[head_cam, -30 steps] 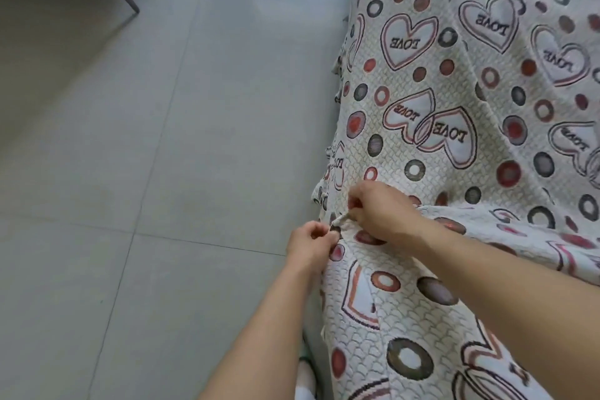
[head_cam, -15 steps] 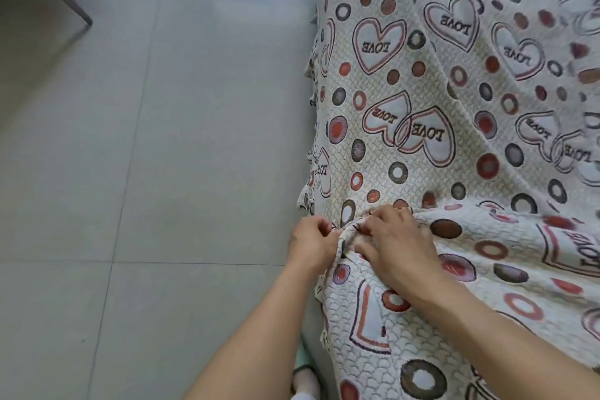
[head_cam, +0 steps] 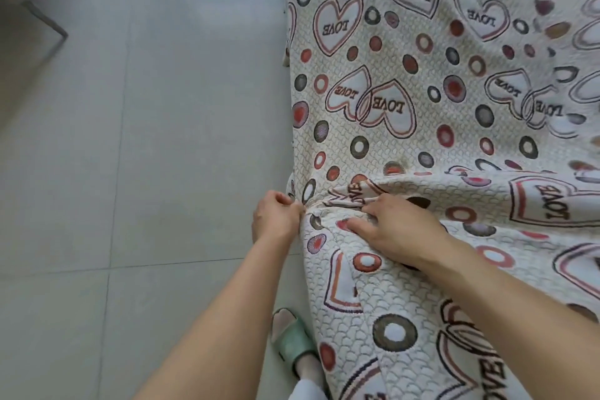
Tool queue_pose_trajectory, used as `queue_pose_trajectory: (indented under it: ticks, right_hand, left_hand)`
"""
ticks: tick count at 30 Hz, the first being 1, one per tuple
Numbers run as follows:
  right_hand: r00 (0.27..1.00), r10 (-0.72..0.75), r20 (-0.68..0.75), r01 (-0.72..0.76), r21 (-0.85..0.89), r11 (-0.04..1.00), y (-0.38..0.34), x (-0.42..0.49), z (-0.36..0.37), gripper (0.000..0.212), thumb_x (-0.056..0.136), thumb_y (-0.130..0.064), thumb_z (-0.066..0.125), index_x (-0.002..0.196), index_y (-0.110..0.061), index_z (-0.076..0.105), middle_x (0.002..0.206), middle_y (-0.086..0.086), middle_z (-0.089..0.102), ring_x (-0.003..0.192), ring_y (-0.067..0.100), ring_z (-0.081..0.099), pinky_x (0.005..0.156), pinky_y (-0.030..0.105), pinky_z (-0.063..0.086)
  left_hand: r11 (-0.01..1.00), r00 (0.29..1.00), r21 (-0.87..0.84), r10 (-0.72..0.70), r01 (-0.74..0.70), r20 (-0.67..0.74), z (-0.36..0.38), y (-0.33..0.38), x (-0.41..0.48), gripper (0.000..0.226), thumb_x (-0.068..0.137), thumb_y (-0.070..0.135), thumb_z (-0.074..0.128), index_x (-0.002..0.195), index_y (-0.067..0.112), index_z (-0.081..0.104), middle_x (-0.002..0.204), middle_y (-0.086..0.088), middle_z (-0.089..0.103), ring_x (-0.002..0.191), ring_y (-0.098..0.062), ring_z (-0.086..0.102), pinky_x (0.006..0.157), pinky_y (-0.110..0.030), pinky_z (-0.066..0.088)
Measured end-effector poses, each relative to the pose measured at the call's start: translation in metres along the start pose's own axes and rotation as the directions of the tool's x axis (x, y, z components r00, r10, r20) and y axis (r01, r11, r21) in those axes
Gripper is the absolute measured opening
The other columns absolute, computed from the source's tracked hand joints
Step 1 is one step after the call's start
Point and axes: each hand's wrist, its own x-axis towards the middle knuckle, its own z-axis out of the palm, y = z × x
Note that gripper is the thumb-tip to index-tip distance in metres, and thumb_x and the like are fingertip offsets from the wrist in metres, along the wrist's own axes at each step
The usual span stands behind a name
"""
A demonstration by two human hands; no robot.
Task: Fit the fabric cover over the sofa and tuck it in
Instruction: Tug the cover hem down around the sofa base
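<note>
Overhead, head view only. Cover [head_cam: 422,140]: cream quilted cloth printed with "LOVE" hearts and red, brown and grey ringed dots; it fills the right half of the frame and hangs down the side facing the floor. Sofa itself is hidden under the cloth, only its bulk shows. A crease runs across the cloth from the right edge of the frame towards the hands, with a bunched fold where it ends near the hanging edge. Left hand [head_cam: 276,221]: at the hanging edge of the cover, fingers curled, pinching the cloth right at the bunched fold. Right hand [head_cam: 399,234]: on top of the cover just beside the left hand, palm down, thumb lying straight on the cloth, fingertips pushed into the fold and out of sight; cannot tell whether they grip cloth or only press it. Both forearms bare, reaching in from the bottom of the frame. Floor [head_cam: 130,140]: pale glossy tiles, window glare at the top. Green slipper [head_cam: 293,339] over a white sock, beside the cover's hem. Thin grey furniture leg [head_cam: 45,18] at top left, well apart from the sofa.
</note>
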Motion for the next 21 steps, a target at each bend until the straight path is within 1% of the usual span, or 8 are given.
queue_pose_trajectory:
  ticks: [1,3,6,10,12,15,17,21]
  right_hand:
    - [1.000,-0.002,-0.012,0.002,-0.014,1.000,0.000,-0.002,-0.002,0.055,0.084,-0.071,0.041,0.092,-0.020,0.060,0.112,0.001,0.061,0.103,0.026,0.055,0.085,0.042,0.049]
    - [0.999,0.025,-0.030,-0.026,-0.038,0.999,0.004,-0.004,-0.009,0.067,0.078,-0.077,0.043,0.108,-0.020,0.061,0.116,0.002,0.063,0.104,0.027,0.058,0.084,0.042,0.051]
    - [0.998,0.056,-0.018,-0.057,-0.056,0.997,0.019,-0.012,-0.018,0.072,0.074,-0.082,0.041,0.106,-0.022,0.066,0.107,0.003,0.067,0.101,0.026,0.061,0.084,0.039,0.052]
    - [0.992,0.088,0.092,-0.079,-0.105,0.991,0.040,-0.025,-0.012,0.086,0.078,-0.084,0.027,0.135,-0.024,0.049,0.140,0.005,0.044,0.130,0.027,0.040,0.101,0.047,0.039]
    - [0.988,0.086,0.129,-0.070,-0.122,0.990,0.042,-0.023,-0.012,0.094,0.076,-0.087,0.022,0.146,-0.026,0.036,0.152,0.004,0.031,0.139,0.027,0.028,0.108,0.051,0.030]
    - [0.982,0.080,0.171,-0.060,-0.118,0.991,0.046,-0.015,-0.021,0.108,0.066,-0.095,0.021,0.149,-0.026,0.030,0.157,0.003,0.025,0.143,0.026,0.025,0.113,0.051,0.022]
    - [0.981,0.075,0.177,-0.059,-0.096,0.994,0.048,-0.011,-0.024,0.112,0.062,-0.097,0.019,0.147,-0.027,0.037,0.155,0.002,0.031,0.141,0.026,0.030,0.112,0.052,0.020]
    - [0.991,0.039,0.131,-0.026,-0.096,0.995,0.049,-0.021,-0.022,0.080,0.085,-0.077,0.026,0.138,-0.021,0.046,0.146,0.007,0.046,0.132,0.028,0.044,0.111,0.054,0.025]
  left_hand:
    - [0.996,0.995,-0.020,0.091,-0.092,-0.028,-0.006,0.007,-0.008,0.014,0.076,0.034,0.067,0.072,0.022,0.061,0.074,0.003,0.068,0.077,-0.026,0.067,0.076,-0.045,0.058]
    - [0.960,0.957,-0.056,0.277,-0.273,0.083,-0.012,0.020,-0.030,0.021,0.081,0.038,0.061,0.075,0.020,0.068,0.070,0.002,0.069,0.074,-0.023,0.068,0.072,-0.042,0.058]
    - [0.852,0.837,0.183,0.403,-0.491,0.370,-0.006,0.027,-0.052,0.027,0.088,0.042,0.053,0.088,0.023,0.072,0.086,0.003,0.071,0.084,-0.018,0.064,0.079,-0.035,0.055]
    - [0.575,0.756,0.494,0.442,-0.652,0.483,0.016,0.018,-0.055,0.056,0.086,0.058,0.023,0.091,0.021,0.064,0.115,-0.003,0.064,0.113,-0.024,0.047,0.102,-0.044,0.037]
    - [0.496,0.740,0.549,0.429,-0.673,0.519,0.023,0.016,-0.056,0.068,0.082,0.060,0.010,0.106,0.020,0.060,0.131,-0.004,0.057,0.126,-0.024,0.040,0.111,-0.044,0.028]
    - [0.568,0.759,0.519,0.360,-0.639,0.542,0.024,0.020,-0.057,0.075,0.074,0.066,0.009,0.113,0.021,0.055,0.138,-0.007,0.050,0.131,-0.025,0.037,0.110,-0.046,0.028]
    - [0.580,0.783,0.538,0.347,-0.612,0.516,0.023,0.024,-0.058,0.075,0.072,0.069,0.013,0.109,0.023,0.061,0.131,-0.005,0.055,0.127,-0.026,0.043,0.106,-0.047,0.033]
    - [0.569,0.848,0.629,0.354,-0.530,0.395,0.024,0.036,-0.073,0.059,0.076,0.063,0.030,0.080,0.019,0.069,0.100,-0.003,0.068,0.101,-0.023,0.057,0.097,-0.046,0.032]
